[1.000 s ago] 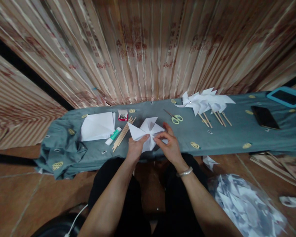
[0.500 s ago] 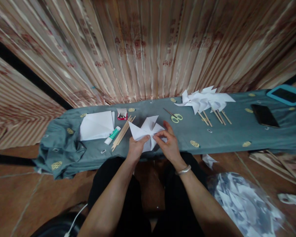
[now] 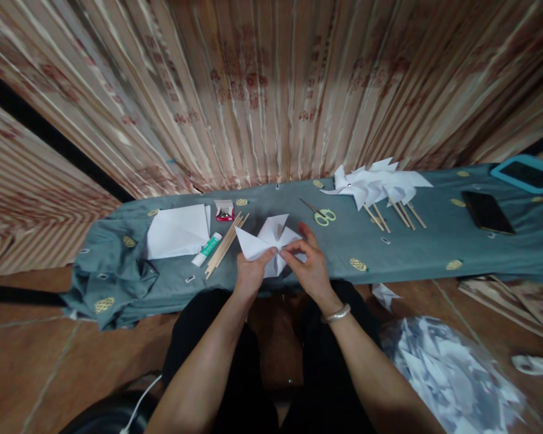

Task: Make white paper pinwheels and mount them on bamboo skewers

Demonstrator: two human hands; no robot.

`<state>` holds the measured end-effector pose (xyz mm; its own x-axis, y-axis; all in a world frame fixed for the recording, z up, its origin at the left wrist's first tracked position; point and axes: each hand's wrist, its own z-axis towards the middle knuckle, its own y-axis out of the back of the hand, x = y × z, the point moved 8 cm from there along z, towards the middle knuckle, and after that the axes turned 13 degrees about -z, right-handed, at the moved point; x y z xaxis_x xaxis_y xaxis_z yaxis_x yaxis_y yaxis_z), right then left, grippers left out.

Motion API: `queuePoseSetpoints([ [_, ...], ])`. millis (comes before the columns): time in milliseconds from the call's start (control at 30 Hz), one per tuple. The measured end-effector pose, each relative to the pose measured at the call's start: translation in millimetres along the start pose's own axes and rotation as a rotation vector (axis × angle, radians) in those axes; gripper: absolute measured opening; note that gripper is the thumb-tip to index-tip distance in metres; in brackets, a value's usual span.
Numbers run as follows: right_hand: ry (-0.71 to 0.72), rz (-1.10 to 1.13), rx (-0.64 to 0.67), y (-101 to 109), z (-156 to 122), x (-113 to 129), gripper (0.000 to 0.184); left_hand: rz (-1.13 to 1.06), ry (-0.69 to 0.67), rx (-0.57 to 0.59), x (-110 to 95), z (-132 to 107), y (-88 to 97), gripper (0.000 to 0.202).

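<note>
A white paper pinwheel is held between my hands above the near edge of the bench, its pointed blades folded in to the middle. My left hand grips it from the lower left, thumb on top near the centre and the other fingers hidden beneath. At the centre, the thumb and forefinger of my right hand are pinched against the paper, other fingers raised. Whether a small pin sits in that pinch I cannot make out. Wooden sticks lie just left of the pinwheel, and green-handled scissors are beyond my right hand.
A glue stick, white paper sheets and a red box of pins lie left. Finished pinwheels on sticks, a phone and a blue-framed tablet lie right. A clear bag of folded paper stands on the floor.
Almost nothing differs. The pinwheel has tilted very slightly in my hands, and my right fingertips have shifted a little at its centre.
</note>
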<state>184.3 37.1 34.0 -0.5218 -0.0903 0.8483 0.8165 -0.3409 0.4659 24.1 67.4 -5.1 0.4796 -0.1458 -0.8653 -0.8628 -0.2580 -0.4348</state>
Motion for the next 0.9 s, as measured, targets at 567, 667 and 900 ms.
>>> queuePoseSetpoints([
  [567, -0.273, 0.337, -0.219, 35.3, 13.9, -63.4, 0.034, 0.499, -0.296, 0.298, -24.5, -17.8, -17.3, 0.006],
  [667, -0.295, 0.358, -0.248, 37.6, 14.3, -71.1, 0.034, 0.659, -0.493, 0.485, -34.3, -31.2, -28.8, 0.010],
  [900, -0.350, 0.372, -0.278, 32.0, 17.0, -82.3, 0.040, 0.649, -0.578, 0.505, -51.7, -31.1, -16.1, 0.011],
])
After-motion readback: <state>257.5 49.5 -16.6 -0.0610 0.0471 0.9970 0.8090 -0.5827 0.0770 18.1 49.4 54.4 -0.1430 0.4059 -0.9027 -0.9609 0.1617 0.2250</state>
